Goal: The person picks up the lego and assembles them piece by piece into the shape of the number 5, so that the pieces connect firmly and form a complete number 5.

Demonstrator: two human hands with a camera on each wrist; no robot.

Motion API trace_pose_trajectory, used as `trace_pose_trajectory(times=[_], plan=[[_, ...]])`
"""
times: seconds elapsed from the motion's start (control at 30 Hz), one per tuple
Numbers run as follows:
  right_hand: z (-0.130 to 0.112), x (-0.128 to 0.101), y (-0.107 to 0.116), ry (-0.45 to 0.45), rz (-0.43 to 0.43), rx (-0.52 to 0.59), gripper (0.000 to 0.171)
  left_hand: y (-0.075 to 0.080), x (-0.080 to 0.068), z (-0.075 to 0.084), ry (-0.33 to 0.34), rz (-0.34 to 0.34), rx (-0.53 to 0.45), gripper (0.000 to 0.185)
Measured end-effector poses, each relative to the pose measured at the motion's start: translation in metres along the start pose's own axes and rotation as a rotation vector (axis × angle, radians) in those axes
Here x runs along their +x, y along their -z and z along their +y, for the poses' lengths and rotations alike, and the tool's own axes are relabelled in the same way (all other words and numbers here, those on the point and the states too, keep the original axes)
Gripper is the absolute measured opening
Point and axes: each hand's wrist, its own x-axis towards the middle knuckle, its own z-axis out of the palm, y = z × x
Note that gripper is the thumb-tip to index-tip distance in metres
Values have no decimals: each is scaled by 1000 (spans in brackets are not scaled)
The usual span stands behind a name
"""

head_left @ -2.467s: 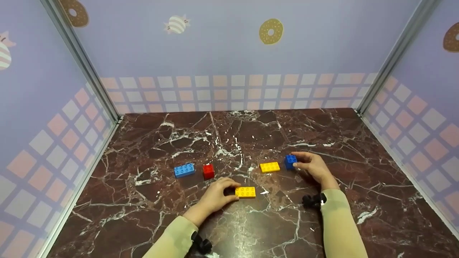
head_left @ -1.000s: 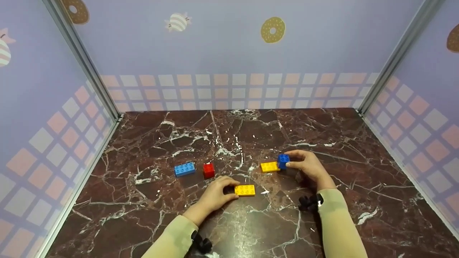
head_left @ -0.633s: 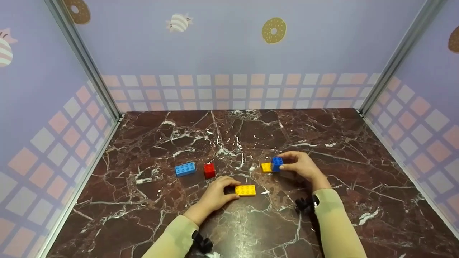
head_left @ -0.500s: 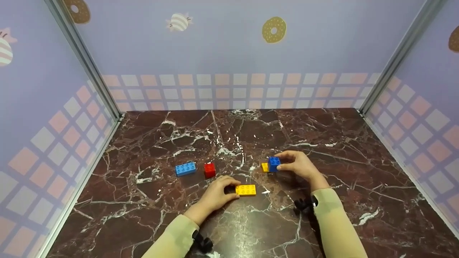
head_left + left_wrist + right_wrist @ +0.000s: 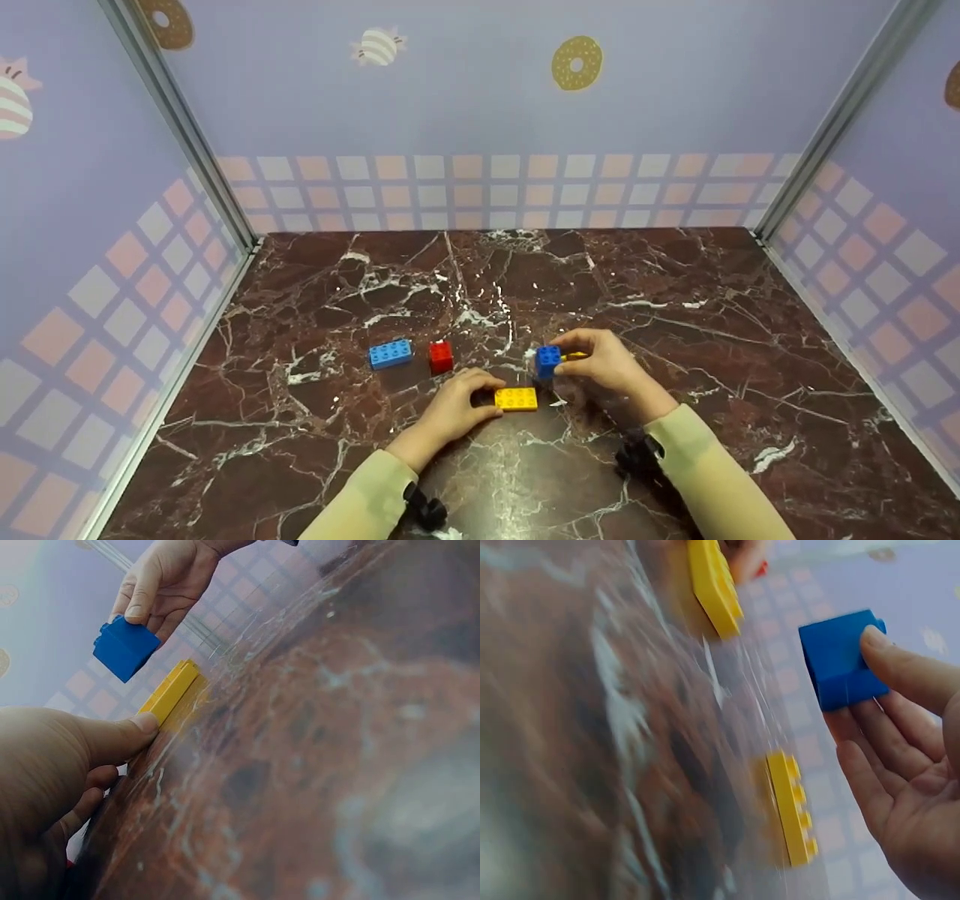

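Note:
My left hand (image 5: 455, 406) pinches the left end of a flat yellow building brick (image 5: 517, 399) that lies on the table, thumb in front and fingers behind. Between thumb and fingers my right hand (image 5: 606, 365) holds a dark blue square brick (image 5: 548, 361), raised off the table in the right wrist view. It hangs just behind and right of the left hand's yellow brick, studs up. A second flat yellow brick (image 5: 790, 808) rests on the table beyond the right hand, which mostly covers it in the head view.
To the left of the hands, a red square brick (image 5: 441, 357) and a light blue brick (image 5: 390, 353) with two rows of studs stand on the dark marbled table (image 5: 360, 465). Patterned panels (image 5: 480, 191) enclose the back and both sides.
My right hand has carried the dark blue brick leftward, past the second yellow brick, then nearer the front toward the left hand's brick. The left hand has kept its place.

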Motion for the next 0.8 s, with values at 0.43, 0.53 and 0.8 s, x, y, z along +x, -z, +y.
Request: trace_pose_trajectory(times=[0.43,0.53,0.8], plan=[[-9,-8,-29,-5,-51,4,37,-1,0,-1,-11,4,6,37],[-8,-8,-33,-1,-68,-12,36,-1,0,-1,-5,0,1,38],[-6,-10,-37,-16,-82,5,36,-1,1,0,-8,-1,-7,38]])
